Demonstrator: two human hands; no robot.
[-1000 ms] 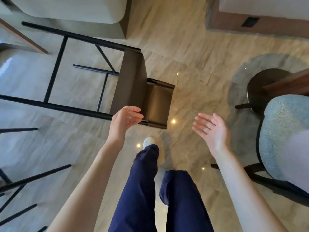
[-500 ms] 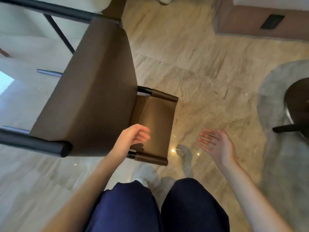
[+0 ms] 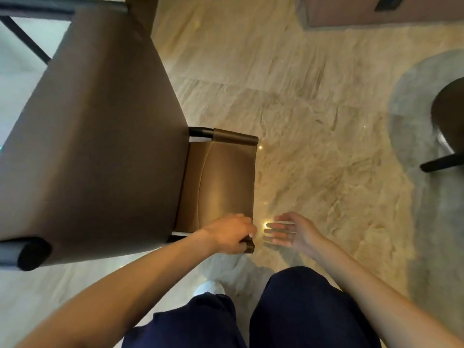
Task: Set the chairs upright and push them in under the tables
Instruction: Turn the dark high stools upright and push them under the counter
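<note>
A brown leather chair (image 3: pixel 100 136) with a black metal frame lies tipped on its side on the marble floor, its seat filling the left of the view and its low backrest (image 3: pixel 223 182) toward the middle. My left hand (image 3: pixel 232 234) is closed around the near post of the backrest. My right hand (image 3: pixel 288 231) hovers just to the right of that post, fingers spread, palm turned toward the chair, touching nothing. A black chair leg end (image 3: pixel 30 253) points at me at the lower left.
The dark round base (image 3: pixel 449 121) of a table stands at the right edge on a grey patch of floor. A brown wall plinth (image 3: pixel 351 13) runs along the top right. My legs in dark blue trousers (image 3: pixel 301 312) and a white shoe (image 3: pixel 209 288) are below.
The view has dropped closer to the chair. My left hand went from open beside the backrest post to closed on it. My right hand moved left, close to the post.
</note>
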